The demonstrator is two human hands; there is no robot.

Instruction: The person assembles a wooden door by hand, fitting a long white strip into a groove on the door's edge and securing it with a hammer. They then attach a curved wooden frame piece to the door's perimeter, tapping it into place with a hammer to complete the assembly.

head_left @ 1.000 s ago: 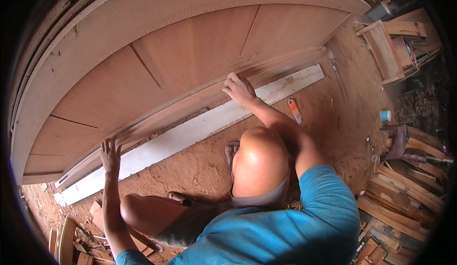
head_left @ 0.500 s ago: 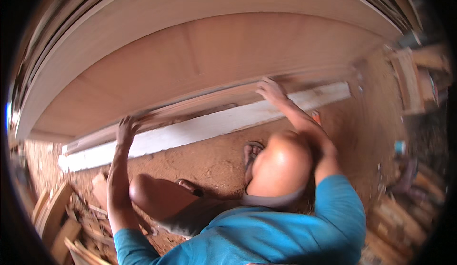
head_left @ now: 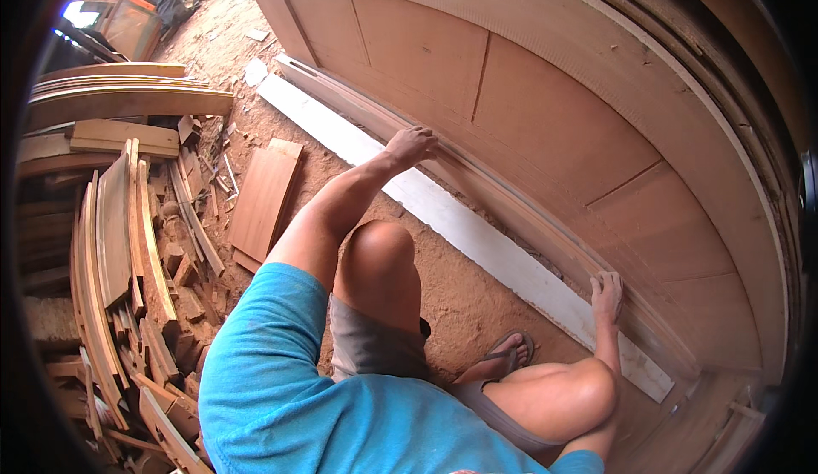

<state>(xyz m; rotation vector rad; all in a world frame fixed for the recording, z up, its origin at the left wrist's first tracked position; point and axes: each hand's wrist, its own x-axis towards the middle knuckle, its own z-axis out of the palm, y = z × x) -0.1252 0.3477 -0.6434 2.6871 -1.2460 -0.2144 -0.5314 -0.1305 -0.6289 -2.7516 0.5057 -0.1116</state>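
Note:
A large wooden panel (head_left: 417,69), with a curved frame and dark joint lines, stands in front of me to the right. Along its foot runs a long, narrow wooden rail (head_left: 520,206) with a groove at its far left end. My left hand (head_left: 411,147) is closed over the rail, left of its middle, with the fingertips hidden behind the edge. Nearer the right end, my right hand (head_left: 607,295) hooks bent fingers over the same rail. A long white board (head_left: 464,225) lies on the ground beneath both forearms, beside the rail.
Loose timber offcuts and curved strips (head_left: 111,244) are heaped at left. A flat reddish board (head_left: 266,201) lies on the sandy ground (head_left: 375,201) near my left arm. Stacked curved frames (head_left: 707,65) rise behind the panel. Planks (head_left: 733,431) lie at lower right.
My view has turned left, so the panel appears swung to the right and the timber heap shows more fully. Both hands are still on the rail.

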